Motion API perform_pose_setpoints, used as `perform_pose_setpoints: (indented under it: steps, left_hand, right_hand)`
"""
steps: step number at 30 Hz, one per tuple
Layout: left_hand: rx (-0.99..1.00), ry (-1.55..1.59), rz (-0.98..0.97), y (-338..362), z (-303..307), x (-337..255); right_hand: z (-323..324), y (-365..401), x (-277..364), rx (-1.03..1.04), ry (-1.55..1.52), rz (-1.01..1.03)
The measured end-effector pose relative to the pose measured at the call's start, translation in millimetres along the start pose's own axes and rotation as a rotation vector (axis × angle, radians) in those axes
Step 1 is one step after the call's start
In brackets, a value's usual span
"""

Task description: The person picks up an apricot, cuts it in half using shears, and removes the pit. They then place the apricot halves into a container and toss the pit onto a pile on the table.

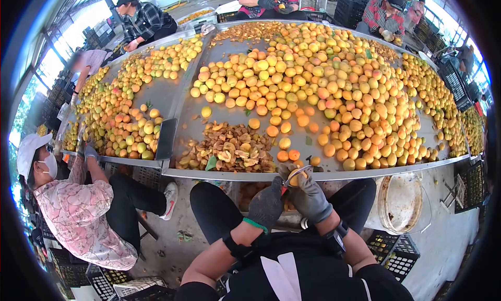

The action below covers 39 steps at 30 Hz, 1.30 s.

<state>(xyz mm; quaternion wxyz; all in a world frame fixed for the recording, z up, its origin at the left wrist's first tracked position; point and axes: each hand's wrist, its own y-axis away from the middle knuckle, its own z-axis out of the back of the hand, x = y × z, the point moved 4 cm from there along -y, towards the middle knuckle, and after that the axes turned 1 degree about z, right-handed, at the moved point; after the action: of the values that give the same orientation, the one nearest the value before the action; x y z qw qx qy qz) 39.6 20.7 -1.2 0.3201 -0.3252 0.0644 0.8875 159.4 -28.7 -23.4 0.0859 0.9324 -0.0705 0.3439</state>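
Both my hands wear dark grey work gloves and meet just over the near edge of the metal table (209, 174). My left hand (266, 202) is closed on a small tool with a red part and a curved metal end (296, 171). An apricot (295, 180) sits in my right hand (309, 197), its fingers wrapped round the fruit against the tool's metal end. To the left on the table lies a heap of brownish apricot pieces (229, 149) with a green leaf. A large pile of whole apricots (334, 92) spreads beyond and to the right.
A person in a white cap (78, 207) sits at the left, gloved hand at the table edge. Other people work along the far side. A dirty white bucket (399, 202) stands right of my knee, with a black crate (394, 254) below. A metal divider (167, 139) splits the table.
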Motion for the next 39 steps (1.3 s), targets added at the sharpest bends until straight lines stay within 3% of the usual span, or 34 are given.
perform_pose_setpoints:
  steps: [5,7,9,13,15,17,19,23,24,25,26,28,30,34,36,37,39]
  left_hand:
    - [0.090,-0.085,-0.038,-8,1,8]
    - [-0.052,-0.030,-0.105,-3,3,2]
    - [-0.013,-0.054,-0.050,-2,5,0]
    - [0.008,-0.127,-0.024,0,5,5]
    - [0.008,-0.147,-0.036,-3,4,13]
    - [0.003,-0.168,-0.056,-6,3,15]
    - [-0.135,-0.156,-0.150,-3,4,9]
    - [-0.126,-0.107,-0.059,-1,-5,2]
    - [-0.231,-0.111,-0.155,-1,-2,0]
    - [-0.335,-0.115,-0.250,0,2,-3]
    - [-0.333,-0.117,-0.247,0,3,-1]
    - [-0.131,-0.257,-0.175,-10,9,-4]
    - [-0.206,-0.253,-0.228,-8,7,-2]
    - [-0.313,-0.214,-0.279,-4,-2,4]
    - [-0.292,-0.231,-0.245,-3,-2,4]
    - [-0.268,-0.251,-0.209,-2,-1,5]
    - [-0.224,-0.263,-0.210,-2,0,6]
  right_hand:
    - [7,-4,7,0.051,0.073,0.006]
    - [-1,-3,12,0.071,0.124,0.055]
    - [-5,-1,3,-0.030,-0.124,-0.027]
    - [-4,-2,-4,-0.056,-0.282,-0.085]
    - [1,-5,3,0.052,0.009,-0.075]
    - [0,-4,12,0.029,0.105,-0.042]
    - [0,-3,16,0.003,0.203,-0.007]
    - [-13,1,-1,-0.017,-0.229,-0.101]
    - [-17,2,-5,-0.082,-0.417,-0.146]
    - [-10,0,-6,-0.081,-0.418,-0.148]
    - [2,-3,-4,-0.034,-0.287,-0.105]
    - [-3,-5,8,0.012,-0.155,-0.057]
    - [-14,-3,24,0.052,0.107,0.031]
    - [3,0,4,-0.047,0.118,-0.048]
    - [1,3,-6,-0.164,-0.195,-0.122]
    - [7,1,-8,-0.162,-0.198,-0.126]
    - [15,-2,-6,0.039,0.062,-0.144]
